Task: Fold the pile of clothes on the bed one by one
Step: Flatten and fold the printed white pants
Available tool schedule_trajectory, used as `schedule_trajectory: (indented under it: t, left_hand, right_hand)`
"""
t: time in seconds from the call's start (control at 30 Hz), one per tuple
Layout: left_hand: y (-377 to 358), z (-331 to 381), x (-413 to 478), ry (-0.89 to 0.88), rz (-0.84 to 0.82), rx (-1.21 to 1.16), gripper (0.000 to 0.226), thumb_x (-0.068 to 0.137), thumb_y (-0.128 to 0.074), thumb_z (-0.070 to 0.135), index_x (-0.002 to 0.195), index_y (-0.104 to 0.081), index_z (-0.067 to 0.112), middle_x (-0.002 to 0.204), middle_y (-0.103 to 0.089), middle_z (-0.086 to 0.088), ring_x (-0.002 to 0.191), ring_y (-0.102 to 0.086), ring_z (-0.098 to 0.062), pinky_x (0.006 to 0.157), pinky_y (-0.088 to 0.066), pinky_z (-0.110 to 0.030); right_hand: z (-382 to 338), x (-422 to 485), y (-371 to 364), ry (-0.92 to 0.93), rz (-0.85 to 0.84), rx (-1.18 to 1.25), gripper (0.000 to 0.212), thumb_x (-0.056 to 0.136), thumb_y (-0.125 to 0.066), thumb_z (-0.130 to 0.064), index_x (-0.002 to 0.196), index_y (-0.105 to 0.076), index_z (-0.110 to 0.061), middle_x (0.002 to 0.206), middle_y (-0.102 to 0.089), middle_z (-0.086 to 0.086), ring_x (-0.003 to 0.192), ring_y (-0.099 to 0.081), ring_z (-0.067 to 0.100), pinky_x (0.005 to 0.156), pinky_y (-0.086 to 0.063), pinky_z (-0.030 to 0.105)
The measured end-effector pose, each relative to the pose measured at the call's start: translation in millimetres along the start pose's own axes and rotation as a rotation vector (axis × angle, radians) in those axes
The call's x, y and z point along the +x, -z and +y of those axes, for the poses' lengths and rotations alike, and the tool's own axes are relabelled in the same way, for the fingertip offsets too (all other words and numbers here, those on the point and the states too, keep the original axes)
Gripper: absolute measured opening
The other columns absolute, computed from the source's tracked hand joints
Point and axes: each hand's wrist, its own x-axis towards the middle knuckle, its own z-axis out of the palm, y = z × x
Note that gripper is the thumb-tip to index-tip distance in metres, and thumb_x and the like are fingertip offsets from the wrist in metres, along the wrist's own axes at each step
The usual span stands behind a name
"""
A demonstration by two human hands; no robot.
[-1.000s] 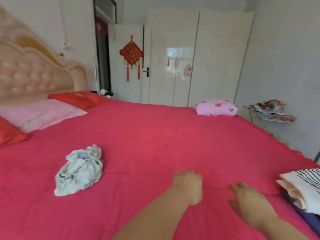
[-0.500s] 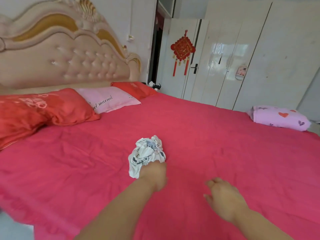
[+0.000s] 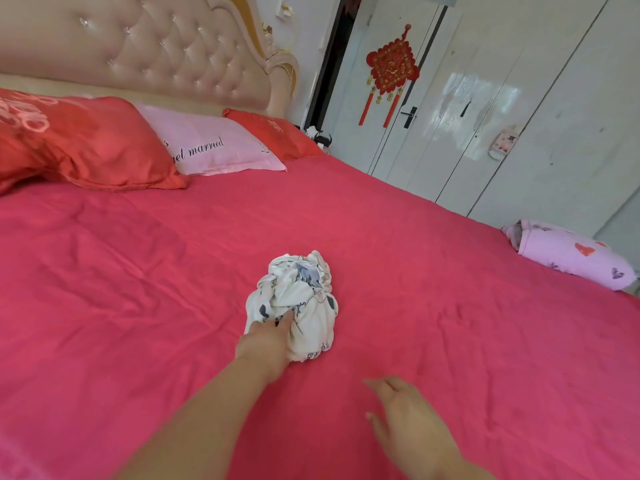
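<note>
A crumpled garment (image 3: 294,299) is lying in the middle of the bed (image 3: 138,306), the left hand (image 3: 266,344) gripping its near edge. The right hand (image 3: 408,420) is lying nearer and to the right, apart from it. Pillows (image 3: 214,147) are lining the headboard (image 3: 156,46) at far left, and a bolster (image 3: 571,254) is lying at the far right edge.

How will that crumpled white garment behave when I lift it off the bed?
Probably floppy: the garment lies in a creased bundle, and the left hand sinks into its folds. Likely light, since the bed barely dents beneath it. It should unfurl and dangle, not roll.
</note>
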Motion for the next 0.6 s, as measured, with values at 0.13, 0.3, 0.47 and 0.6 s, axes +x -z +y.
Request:
schedule_trajectory:
  t: [0.13,0.3,0.47,0.6]
  left_hand:
    - [-19,14,-1,-0.064,0.143,-0.034,0.029,0.088,-0.039,0.012,0.116,-0.049,0.012,0.113,-0.059,-0.006,0.103,-0.056,-0.025,0.079,-0.044,-0.031]
    - [-30,61,-53,-0.287,0.174,-0.259,0.017,0.089,-0.04,0.022,0.093,-0.052,0.011,0.1,-0.057,-0.006,0.094,-0.053,-0.023,0.07,-0.032,-0.029]
    - [-50,114,-123,-0.503,0.12,-0.504,0.05,0.074,-0.023,0.039,0.098,-0.059,0.014,0.098,-0.056,-0.004,0.095,-0.052,-0.021,0.073,-0.034,-0.027]
    - [-46,143,-155,-0.629,-0.015,-0.585,0.023,0.088,-0.048,0.029,0.105,-0.061,0.021,0.094,-0.048,0.003,0.096,-0.049,-0.014,0.078,-0.036,-0.022]
  right_hand:
    - [2,9,-14,-0.013,0.033,0.118,0.048,0.094,-0.044,-0.039,0.14,-0.036,-0.029,0.137,-0.042,-0.008,0.128,-0.039,0.01,0.106,-0.031,0.021]
    - [-2,2,-1,-0.365,0.049,0.833,0.045,0.092,-0.038,-0.053,0.124,-0.053,-0.026,0.123,-0.059,-0.008,0.117,-0.053,0.013,0.092,-0.038,0.021]
    - [13,-28,4,-0.567,-0.031,1.264,0.022,0.09,-0.058,-0.027,0.109,-0.063,-0.017,0.098,-0.072,0.006,0.086,-0.068,0.022,0.068,-0.056,0.036]
    - [45,-78,18,-0.615,0.089,1.114,0.025,0.082,-0.048,0.003,0.095,-0.066,-0.008,0.09,-0.072,0.014,0.086,-0.067,0.032,0.077,-0.054,0.044]
